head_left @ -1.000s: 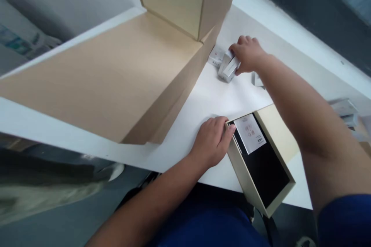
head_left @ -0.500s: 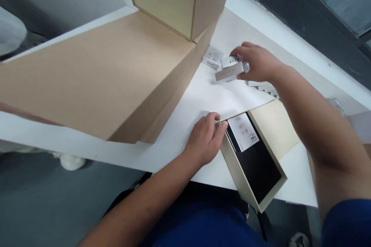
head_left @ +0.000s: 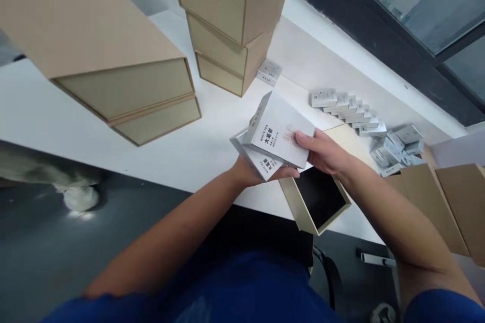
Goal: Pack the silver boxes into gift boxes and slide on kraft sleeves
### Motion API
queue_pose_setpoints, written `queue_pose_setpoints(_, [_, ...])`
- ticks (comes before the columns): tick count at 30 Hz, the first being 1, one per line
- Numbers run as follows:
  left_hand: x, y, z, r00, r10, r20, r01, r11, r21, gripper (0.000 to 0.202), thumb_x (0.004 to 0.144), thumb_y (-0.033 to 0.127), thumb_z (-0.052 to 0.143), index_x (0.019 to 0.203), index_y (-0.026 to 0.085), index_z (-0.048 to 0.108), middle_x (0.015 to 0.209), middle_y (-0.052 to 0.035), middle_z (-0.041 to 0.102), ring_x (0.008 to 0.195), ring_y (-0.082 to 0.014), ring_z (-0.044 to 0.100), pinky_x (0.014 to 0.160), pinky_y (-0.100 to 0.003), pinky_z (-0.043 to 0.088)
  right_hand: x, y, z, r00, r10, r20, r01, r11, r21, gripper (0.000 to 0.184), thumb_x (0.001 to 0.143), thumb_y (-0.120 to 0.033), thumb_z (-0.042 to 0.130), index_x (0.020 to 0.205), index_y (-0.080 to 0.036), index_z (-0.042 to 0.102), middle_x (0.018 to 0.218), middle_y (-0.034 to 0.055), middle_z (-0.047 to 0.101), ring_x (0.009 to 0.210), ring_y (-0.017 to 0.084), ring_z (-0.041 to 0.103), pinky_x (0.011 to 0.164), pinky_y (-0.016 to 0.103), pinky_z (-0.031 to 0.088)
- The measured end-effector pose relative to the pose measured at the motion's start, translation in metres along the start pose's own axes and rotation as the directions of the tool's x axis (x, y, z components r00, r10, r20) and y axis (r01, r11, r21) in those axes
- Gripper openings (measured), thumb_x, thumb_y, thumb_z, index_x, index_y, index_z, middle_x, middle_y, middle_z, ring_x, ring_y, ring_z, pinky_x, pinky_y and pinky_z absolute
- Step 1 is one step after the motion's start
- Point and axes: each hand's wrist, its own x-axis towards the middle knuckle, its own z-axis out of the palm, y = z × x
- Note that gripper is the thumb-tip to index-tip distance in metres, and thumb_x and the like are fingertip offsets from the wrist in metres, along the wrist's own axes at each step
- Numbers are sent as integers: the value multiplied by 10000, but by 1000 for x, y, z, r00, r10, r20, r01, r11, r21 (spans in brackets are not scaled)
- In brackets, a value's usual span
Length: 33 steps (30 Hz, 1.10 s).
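Note:
Two small white tea boxes are held in front of me, one over the other. The upper tea box (head_left: 282, 126), printed "WHITE TEA", is gripped along its right side by my right hand (head_left: 322, 149), thumb on top. Beneath it, the lower tea box (head_left: 261, 161) lies askew, tilted, on my left hand (head_left: 250, 174), whose fingers reach under both. Behind and below the hands stands an open cream gift box (head_left: 303, 207) with a black interior; its far end is hidden by my hands and the tea boxes.
Stacked large beige boxes (head_left: 227, 25) stand at the back, and more beige boxes (head_left: 132, 70) at left. One tea box (head_left: 269, 71) sits beside the stack. A leaning row of tea boxes (head_left: 344, 106) and a loose pile (head_left: 397, 146) lie right. Cartons (head_left: 435, 202) stand far right.
My right hand has brought the two tea boxes from the back of the table toward me. My left hand has left the gift box's edge and now supports them. The view has shifted.

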Motion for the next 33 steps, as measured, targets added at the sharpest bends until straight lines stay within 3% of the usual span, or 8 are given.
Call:
queue_pose_setpoints(4, [-1,9,-3,990,33,137,-13,990,-143,786,667,816,866,1227,297,682,1229,-106,724,1371,-379,617,1249,-623,473,-9,9,17,999,18,34,-22,992,121,648,847,-752,754,1245,-246,688,1109,106,791,1009,279,781,785,400,717])
queue_pose_setpoints(8, [-4,4,-4,999,-39,13,41,965,-258,915,616,928,811,1236,268,679,1206,-113,740,1264,-373,668,1130,-611,550,-13,4,15,999,20,-40,-18,998,52,739,878,-741,732,1441,-291,570,1161,76,763,898,241,763,760,412,722])
queue_pose_setpoints(12, [0,-7,-2,994,-54,-91,19,938,-346,932,596,975,730,1172,243,686,1071,-130,764,1222,-416,699,999,-592,616,-8,0,17,989,-47,-141,12,971,-239,827,967,-745,616,1660,-417,306,1291,43,709,822,188,713,741,394,701])
queue_pose_setpoints(17, [6,-6,-1,974,-59,-217,-51,883,-467,833,671,844,763,1234,236,677,1205,-136,762,1315,-414,678,1045,-571,620,1,-2,27,948,-272,-166,79,706,-704,785,1068,-741,314,1756,-405,140,1615,88,546,1279,312,663,1098,571,601])
queue_pose_setpoints(20, [8,-1,-2,987,-80,-138,4,876,-482,817,680,844,749,1218,233,684,1208,-140,770,1372,-428,653,1066,-587,623,-1,-8,27,920,-359,-155,94,589,-802,831,1070,-698,374,1778,-352,112,1581,123,582,1439,360,572,1250,632,453])
queue_pose_setpoints(24, [10,0,-2,992,-102,-68,48,838,-544,813,716,882,655,1189,220,679,1181,-161,774,1438,-434,614,1075,-611,626,-5,-25,24,946,-324,-10,166,510,-844,1020,976,-708,603,1781,-356,84,1586,111,590,1441,375,560,1249,648,432])
queue_pose_setpoints(28, [10,-1,-3,994,-111,9,95,804,-587,847,679,921,646,1172,232,653,1160,-158,776,1461,-448,589,1059,-635,626,-5,-42,23,941,-311,131,264,437,-860,1277,779,-730,832,1776,-349,131,1703,121,457,1554,426,435,1283,665,371])
queue_pose_setpoints(33, [6,-2,-8,990,-129,58,138,794,-592,844,607,861,751,1162,233,656,1182,-150,780,1422,-456,617,1074,-638,600,-12,-53,26,928,-322,186,301,359,-884,1276,711,-680,908,1747,-381,225,1770,111,335,1652,445,267,1321,699,283])
